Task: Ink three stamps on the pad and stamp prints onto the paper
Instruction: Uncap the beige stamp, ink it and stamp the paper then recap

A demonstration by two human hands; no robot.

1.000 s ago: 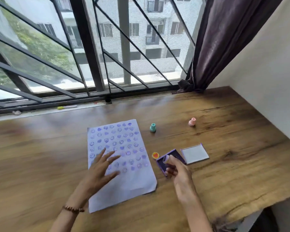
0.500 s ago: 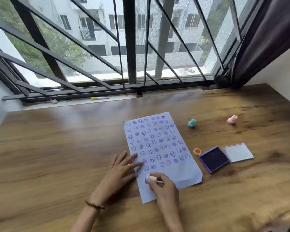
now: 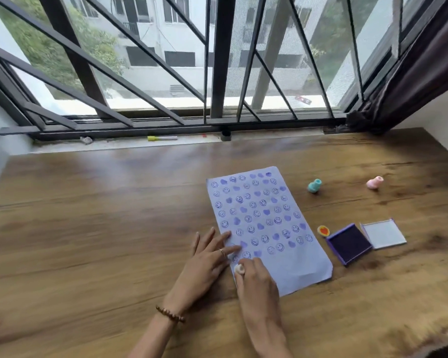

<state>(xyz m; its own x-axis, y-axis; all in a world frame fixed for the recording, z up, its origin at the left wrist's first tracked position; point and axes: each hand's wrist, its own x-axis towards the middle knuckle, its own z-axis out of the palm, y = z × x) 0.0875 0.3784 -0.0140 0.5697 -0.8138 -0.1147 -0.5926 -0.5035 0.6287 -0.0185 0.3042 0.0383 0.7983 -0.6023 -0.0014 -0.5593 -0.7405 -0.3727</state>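
Note:
A pale lilac paper lies on the wooden table, covered with several rows of purple smiley and heart prints. My left hand rests flat on the paper's left edge, fingers spread. My right hand grips a small white stamp and presses it down on the paper's lower left part. The open purple ink pad sits right of the paper, its white lid beside it. A teal stamp and a pink stamp stand further back on the right.
A small round orange cap with a red heart lies between paper and ink pad. A yellow-capped marker rests on the window sill. Barred window behind the table; a dark curtain and wall close off the right side.
My right hand left the ink pad and carried the stamp leftward onto the lower left of the paper, where it now presses. The camera view has swung to the left.

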